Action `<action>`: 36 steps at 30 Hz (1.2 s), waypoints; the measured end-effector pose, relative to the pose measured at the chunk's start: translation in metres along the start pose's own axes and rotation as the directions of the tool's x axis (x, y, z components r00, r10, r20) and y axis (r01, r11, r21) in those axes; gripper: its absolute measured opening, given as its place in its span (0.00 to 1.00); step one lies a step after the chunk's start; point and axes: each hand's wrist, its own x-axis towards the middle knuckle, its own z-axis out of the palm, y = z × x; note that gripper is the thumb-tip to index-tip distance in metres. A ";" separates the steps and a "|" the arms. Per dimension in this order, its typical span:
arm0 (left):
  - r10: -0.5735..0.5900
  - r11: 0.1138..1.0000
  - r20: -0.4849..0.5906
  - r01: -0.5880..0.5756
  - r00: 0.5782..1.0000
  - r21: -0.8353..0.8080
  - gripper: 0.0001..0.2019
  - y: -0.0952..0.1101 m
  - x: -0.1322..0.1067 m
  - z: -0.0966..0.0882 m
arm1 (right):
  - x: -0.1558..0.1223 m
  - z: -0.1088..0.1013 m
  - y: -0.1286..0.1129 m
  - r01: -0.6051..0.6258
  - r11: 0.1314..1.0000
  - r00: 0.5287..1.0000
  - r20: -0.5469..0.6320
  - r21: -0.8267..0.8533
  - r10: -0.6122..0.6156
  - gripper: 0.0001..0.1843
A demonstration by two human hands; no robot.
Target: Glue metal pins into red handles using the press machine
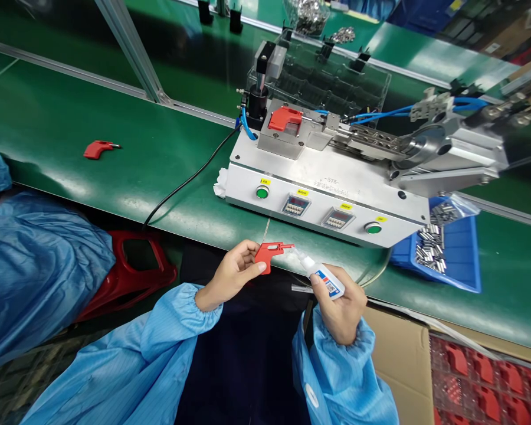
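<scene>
Between the thumb and fingers of my left hand (234, 271) is a red pistol-shaped plastic handle (265, 258), its narrow end pointing right. My right hand (343, 301) is closed around a small white glue bottle (327, 280) with a blue and red label. The bottle is tilted, and its clear nozzle is at the handle's narrow end; whether they touch I cannot tell. Just beyond my hands stands a metal bench machine (327, 189) with green buttons and small displays. Another red handle (285, 118) lies in the fixture on its top, in line with a metal rod.
A blue bin (462, 260) of metal sleeves stands right of the machine. Another red handle (100, 149) with a metal tip lies on the green table (48, 124). A black cable (194, 171) crosses to its edge. Lower right, a carton (400, 342) adjoins trayed red handles. A co-worker's blue sleeve (39, 260) is at left.
</scene>
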 end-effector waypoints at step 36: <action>-0.202 0.975 -0.237 0.219 0.950 0.049 0.33 -0.039 0.007 -0.080 | 0.091 -0.138 0.129 -0.223 0.827 0.954 -0.288 -0.517 0.077 0.11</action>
